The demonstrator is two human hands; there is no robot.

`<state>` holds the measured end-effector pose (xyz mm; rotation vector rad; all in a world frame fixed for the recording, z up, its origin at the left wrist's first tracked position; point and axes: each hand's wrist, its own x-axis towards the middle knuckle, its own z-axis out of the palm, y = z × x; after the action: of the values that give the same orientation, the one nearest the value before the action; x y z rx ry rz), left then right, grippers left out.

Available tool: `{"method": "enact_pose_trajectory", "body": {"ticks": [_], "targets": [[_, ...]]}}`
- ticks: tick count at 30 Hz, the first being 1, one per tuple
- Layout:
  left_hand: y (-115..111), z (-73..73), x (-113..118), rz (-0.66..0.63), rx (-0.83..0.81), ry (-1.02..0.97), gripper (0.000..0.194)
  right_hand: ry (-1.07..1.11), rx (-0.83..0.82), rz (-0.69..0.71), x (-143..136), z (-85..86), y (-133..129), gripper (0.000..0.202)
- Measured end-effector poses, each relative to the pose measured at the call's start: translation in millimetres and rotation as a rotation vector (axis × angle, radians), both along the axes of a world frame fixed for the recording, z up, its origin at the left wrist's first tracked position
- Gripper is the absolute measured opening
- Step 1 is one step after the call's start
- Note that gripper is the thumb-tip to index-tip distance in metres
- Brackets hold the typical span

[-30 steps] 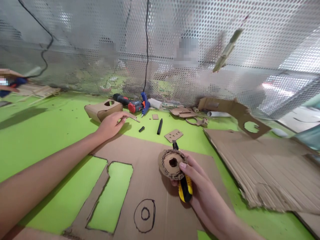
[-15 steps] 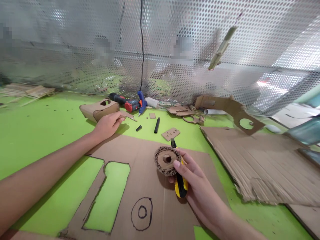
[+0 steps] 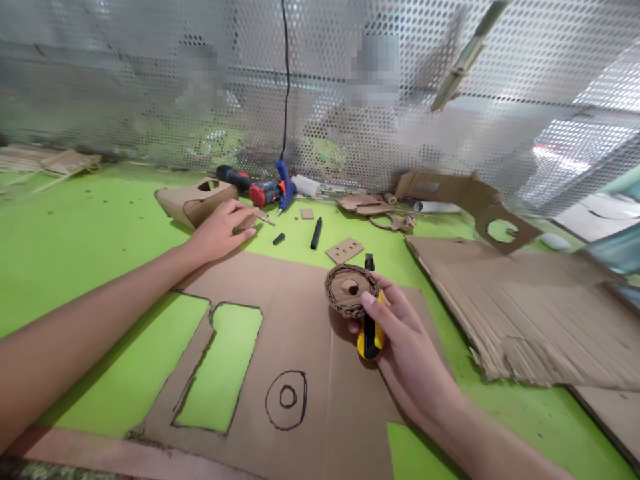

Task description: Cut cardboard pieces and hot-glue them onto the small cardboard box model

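My right hand [image 3: 400, 320] holds a round cardboard wheel [image 3: 345, 290] with a hole in its centre, and a yellow and black utility knife [image 3: 371, 337] behind it. Its thumb presses on the wheel's face. My left hand [image 3: 223, 230] rests beside a folded cardboard piece [image 3: 193, 200], fingers bent over a small cardboard scrap [image 3: 246, 221]; whether it grips the scrap is unclear. Below both hands lies a large cardboard sheet [image 3: 300, 333] with cut-out openings and a drawn double circle [image 3: 287, 399].
A drill [image 3: 263, 191], a blue glue gun [image 3: 286, 189], a black marker [image 3: 316, 233] and a small notched card [image 3: 344, 251] lie behind the sheet. Cardboard [image 3: 520, 300] is stacked at right. A perforated metal screen [image 3: 320, 87] stands at the back.
The camera view has shifted slightly. My right hand has moved a little up and right with the wheel and knife. My left hand's fingers reach slightly farther over the scrap.
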<state>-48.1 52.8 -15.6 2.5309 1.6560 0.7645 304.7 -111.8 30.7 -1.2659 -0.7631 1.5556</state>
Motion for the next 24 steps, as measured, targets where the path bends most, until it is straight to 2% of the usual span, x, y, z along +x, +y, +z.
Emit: {"method": "enact_pose_trajectory", "body": {"ticks": [12,18,24], "targets": [[3.6,-1.3,-0.7,-0.032,-0.053,0.011,0.041,-0.018,0.001,-0.027,0.9,-1.2,0.4,0.061],[1.3,0.5,0.5,0.0,-0.029,0.017,0.042,-0.001,-0.001,-0.035,-1.2,3.3,1.6,0.05],[-5.7,7.2,3.2,-0.018,0.15,-0.021,0.026,-0.076,-0.011,0.017,-0.3,4.2,1.2,0.059]]}}
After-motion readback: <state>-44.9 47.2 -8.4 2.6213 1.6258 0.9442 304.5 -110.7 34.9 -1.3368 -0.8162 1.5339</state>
